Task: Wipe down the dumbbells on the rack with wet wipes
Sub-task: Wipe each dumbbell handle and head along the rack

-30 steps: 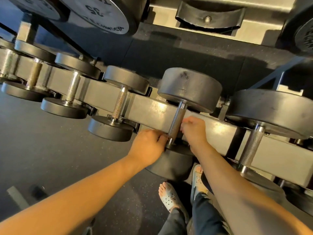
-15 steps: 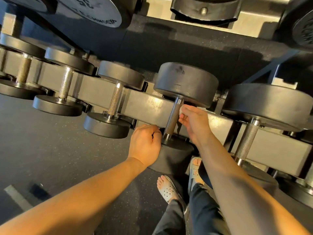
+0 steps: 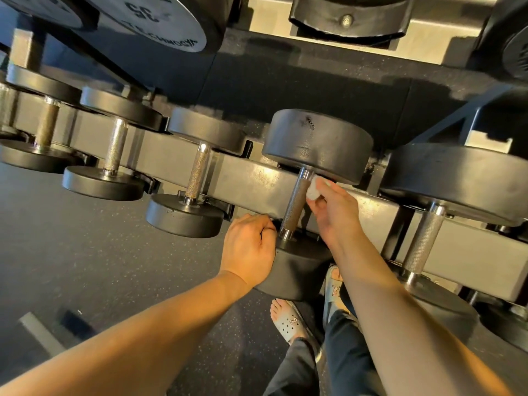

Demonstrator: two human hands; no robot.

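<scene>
While the left hand [image 3: 248, 250] grips the dumbbell [image 3: 317, 144] by its near head, the right hand [image 3: 334, 212] pinches a wet wipe [image 3: 313, 190] against its handle [image 3: 295, 204].

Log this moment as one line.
right hand pinches white wet wipe against knurled steel dumbbell handle | left hand holds black round dumbbell head

Centre dumbbell [image 3: 317, 144]: heads matte black, pale scuff on far head. Its handle [image 3: 294, 204]: silver, fine cross-hatch knurl, browner mid-grip. Neighbouring dumbbells [image 3: 185, 215]: same black and silver. Wet wipe [image 3: 313, 190]: white. Rack beam [image 3: 251, 181]: grey, warm yellow glare patch. Floor [image 3: 100, 252], 9 o'clock: dark grey, fine pale speckle; pale grey strip [image 3: 40, 332] at 7 o'clock. Weight plate [image 3: 160, 21], 11 o'clock: light grey face, dark "35" and lettering. Sandals [image 3: 288, 324], 6 o'clock: light grey, round-hole pattern. Trousers [image 3: 345, 361], 5 o'clock: dark navy.
</scene>
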